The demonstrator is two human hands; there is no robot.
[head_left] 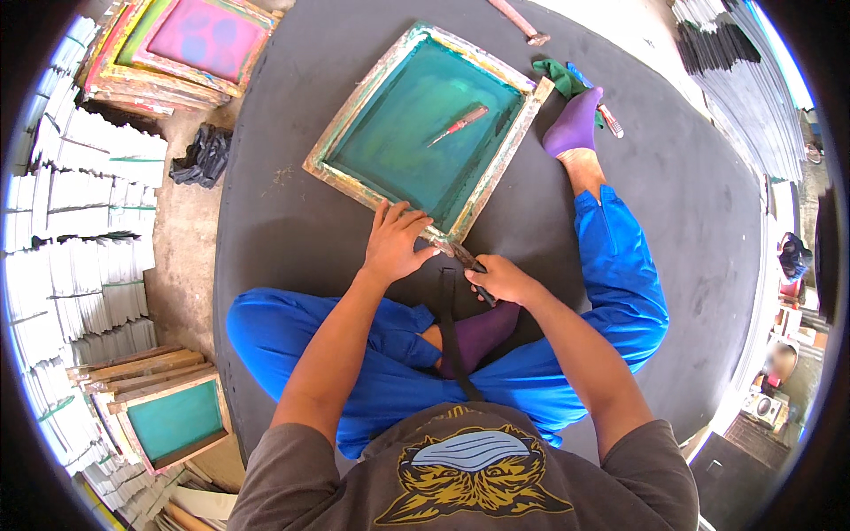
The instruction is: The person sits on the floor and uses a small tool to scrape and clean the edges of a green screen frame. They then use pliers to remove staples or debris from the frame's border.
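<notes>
A wooden screen printing frame (351,104) with teal-green mesh lies tilted on the dark grey surface before my crossed legs. My left hand (396,245) grips its near corner, fingers over the rail and thumb pointing toward the pliers. My right hand (503,280) is closed around the dark handles of a pair of pliers (464,257). Their jaws meet the frame's near corner; exactly what they bite on is too small to tell. On the mesh rests a screwdriver (467,119) with a reddish see-through handle.
Beyond the frame lies a hammer (522,24). Close to my right foot (574,124) are a green cloth (558,74) and another screwdriver (610,121). More screen frames (168,425) stand at the left, beside stacked white sheets (75,292) and a black plastic bag (203,156).
</notes>
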